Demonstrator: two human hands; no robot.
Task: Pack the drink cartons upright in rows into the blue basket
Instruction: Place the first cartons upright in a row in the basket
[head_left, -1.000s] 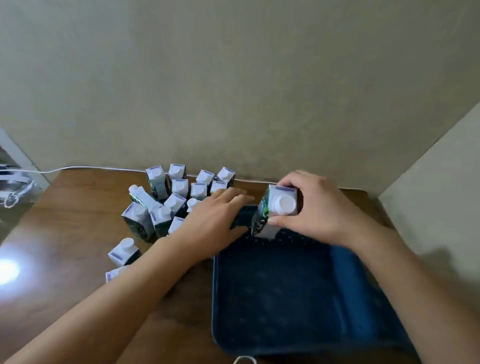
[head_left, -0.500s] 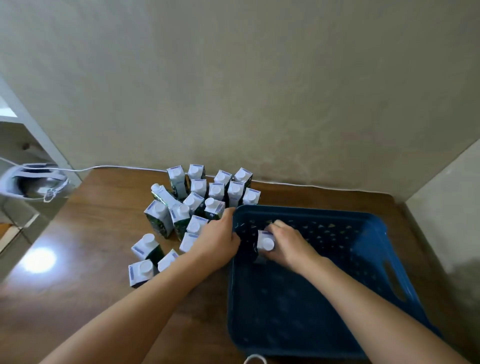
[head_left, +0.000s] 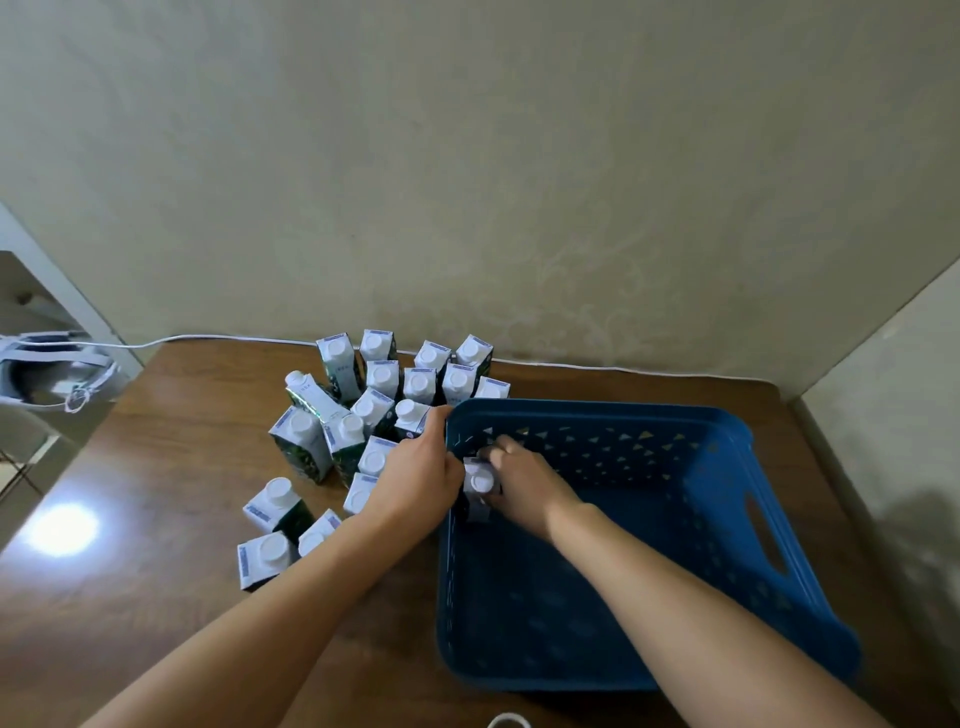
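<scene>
A blue basket (head_left: 727, 467) stands on the brown table (head_left: 156, 519), right of centre. Inside it, at the far left corner, one white-capped drink carton (head_left: 478, 486) stands upright. My right hand (head_left: 524, 483) grips that carton from the right. My left hand (head_left: 421, 478) grips the basket's left rim, fingers curled over the edge. Several more cartons (head_left: 374, 410) with white caps and dark green sides stand or lean in a cluster on the table, left of the basket and behind it.
A beige wall runs along the table's far edge, with a white cable (head_left: 208, 340) lying at its foot. A white and grey object (head_left: 47, 374) sits off the table's left end. A side wall closes in on the right.
My right hand has lowered the carton from above the basket's far rim down into the far left corner. My left hand has moved from the cartons to the basket's left rim.
</scene>
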